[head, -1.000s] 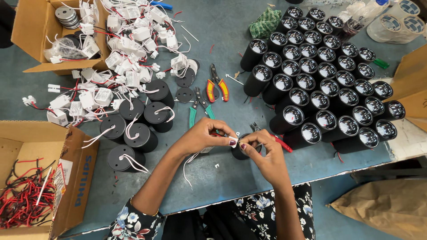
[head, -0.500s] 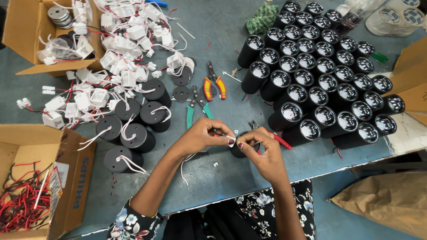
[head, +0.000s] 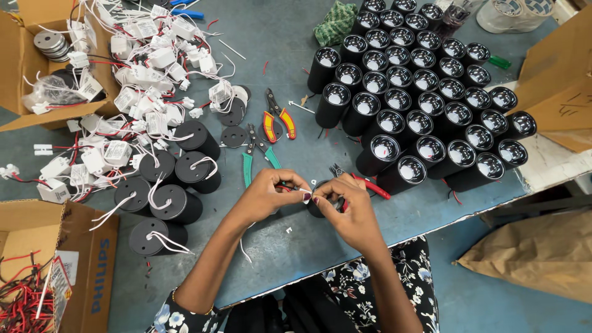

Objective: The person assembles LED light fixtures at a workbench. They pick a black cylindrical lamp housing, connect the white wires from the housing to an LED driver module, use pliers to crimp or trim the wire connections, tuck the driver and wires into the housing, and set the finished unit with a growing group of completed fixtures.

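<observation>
Head view, looking straight down at a grey-blue worktop (head: pixel 296 55). Both hands meet near the front edge. The left hand (head: pixel 266 196) and the right hand (head: pixel 346 213) have their fingertips pressed together on a small white connector piece (head: pixel 306 195), each grip pinching it from its own side. Just under and behind the fingers lies a black cylinder lamp housing (head: pixel 320 206), mostly hidden by the hands; a thin white wire (head: pixel 245 250) trails from the hands toward the front edge.

Compared with the pictures from a second and half a second ago, very little has shifted: the hands sit in the same spot, pinched on the same small part, with the fingers a touch closer together. The housing has not left its place. This reads as fine, slow finger work on the connector still in progress rather than a finished step.

Around the hands: green-handled pliers (head: pixel 250 161) just beyond the left hand, yellow-and-red pliers (head: pixel 276 120) further back, and a red-handled tool (head: pixel 364 183) touching the area beside the right hand. To the right stands a dense block of upright black lamp housings (head: pixel 425 80). To the left lie more black housings with white wires (head: pixel 169 203), a heap of white driver units (head: pixel 142 68), and open cardboard boxes (head: pixel 37 61).
</observation>
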`<state>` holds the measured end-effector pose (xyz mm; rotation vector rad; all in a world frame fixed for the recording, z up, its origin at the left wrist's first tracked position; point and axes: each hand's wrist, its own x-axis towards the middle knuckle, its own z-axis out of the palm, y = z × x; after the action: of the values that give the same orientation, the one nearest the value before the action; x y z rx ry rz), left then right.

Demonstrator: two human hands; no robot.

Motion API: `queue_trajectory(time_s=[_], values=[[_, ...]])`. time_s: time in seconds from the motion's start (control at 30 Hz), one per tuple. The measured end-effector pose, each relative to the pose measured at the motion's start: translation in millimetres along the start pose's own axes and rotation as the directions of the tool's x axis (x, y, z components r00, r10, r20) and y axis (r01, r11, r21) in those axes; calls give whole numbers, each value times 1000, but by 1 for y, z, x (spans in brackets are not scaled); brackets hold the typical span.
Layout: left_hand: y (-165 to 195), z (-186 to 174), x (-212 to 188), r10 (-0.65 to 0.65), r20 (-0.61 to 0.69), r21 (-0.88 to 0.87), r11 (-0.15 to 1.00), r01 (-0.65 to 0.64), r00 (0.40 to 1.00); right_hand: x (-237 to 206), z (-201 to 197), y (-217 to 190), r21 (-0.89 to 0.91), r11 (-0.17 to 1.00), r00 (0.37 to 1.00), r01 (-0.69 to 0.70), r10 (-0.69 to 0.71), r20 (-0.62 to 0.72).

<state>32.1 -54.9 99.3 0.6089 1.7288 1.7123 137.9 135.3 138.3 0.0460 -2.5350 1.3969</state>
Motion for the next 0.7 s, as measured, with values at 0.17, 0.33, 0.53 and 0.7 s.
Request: queue_trajectory(time_s=[0.17,0.33,0.53,0.7], values=[[-11,3,7,90,86,-240,969,-67,992,-3,-1,2,61,998,1000,12,-11,-16],[-13,-12,1,-63,136,-327,939,105,989,-5,-8,12,230,973,1000,-13,11,14],[-1,-19,-3,-170,130,-197,961,193,977,-10,-15,45,454,891,999,-8,21,-24],[3,-5,2,-168,116,-143,973,184,979,-16,-10,67,651,757,990,57,43,-137]])
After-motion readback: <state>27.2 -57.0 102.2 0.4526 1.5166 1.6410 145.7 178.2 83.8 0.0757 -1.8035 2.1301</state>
